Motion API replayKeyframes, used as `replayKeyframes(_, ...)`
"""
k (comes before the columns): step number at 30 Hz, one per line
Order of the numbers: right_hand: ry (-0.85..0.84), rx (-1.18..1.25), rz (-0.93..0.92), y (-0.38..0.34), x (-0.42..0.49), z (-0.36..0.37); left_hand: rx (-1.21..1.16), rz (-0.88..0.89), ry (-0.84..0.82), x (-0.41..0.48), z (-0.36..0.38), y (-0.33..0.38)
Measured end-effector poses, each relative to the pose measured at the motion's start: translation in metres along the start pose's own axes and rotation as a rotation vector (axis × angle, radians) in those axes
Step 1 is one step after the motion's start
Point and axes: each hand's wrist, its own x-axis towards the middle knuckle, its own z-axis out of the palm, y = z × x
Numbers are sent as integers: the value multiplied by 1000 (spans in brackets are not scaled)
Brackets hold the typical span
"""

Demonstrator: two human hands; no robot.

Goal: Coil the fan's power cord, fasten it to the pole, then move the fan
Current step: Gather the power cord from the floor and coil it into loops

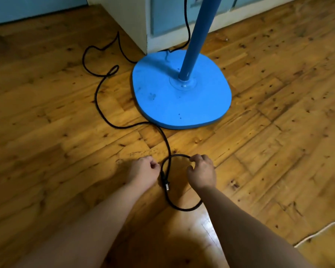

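**CORD COILING: LOOP 1 IN HAND**

Head view. Both hands work at 6 o'clock. The left hand [143, 170] has curled fingers and appears to pinch the power cord [167, 142] where the loop crosses itself, just above the plug [165, 183]. The right hand [201, 171] pinches the top of the same loop. The slack snakes toward 10 o'clock, then returns to the base [182, 93] at 12 o'clock, where the pole [194, 39] rises.

Risks: a small twist lies in the slack at 10 o'clock, and drawing it in tight could set a knot. A hard tug could rock the fan. A slack pinch would let the springy loop open.

Materials: the cord is thin, round, black and flexible. The base is a flat, rounded, scuffed blue plate. The pole is a smooth blue tube. The floor [269, 151] is varnished, knotty wood.
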Motion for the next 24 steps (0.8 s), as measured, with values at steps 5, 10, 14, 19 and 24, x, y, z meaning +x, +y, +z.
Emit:
replayKeyframes(5, -22, -55, 122, 8, 7, 4, 13, -54, 5, 11, 12, 1)
replayKeyframes(10, -89, -108, 345, 26, 10, 5, 60, -100, -27, 22, 34, 3)
replayKeyframes(14, -146, -141, 377, 40, 8, 12, 76, -168, -69, 23, 52, 3)
replayKeyframes(19, -148, -166, 377, 49, 7, 15, 42, -201, -92, 20, 59, 4)
replayKeyframes(24, -156, -155, 361, 48, 8, 9, -308, -252, -102, 19, 50, 2)
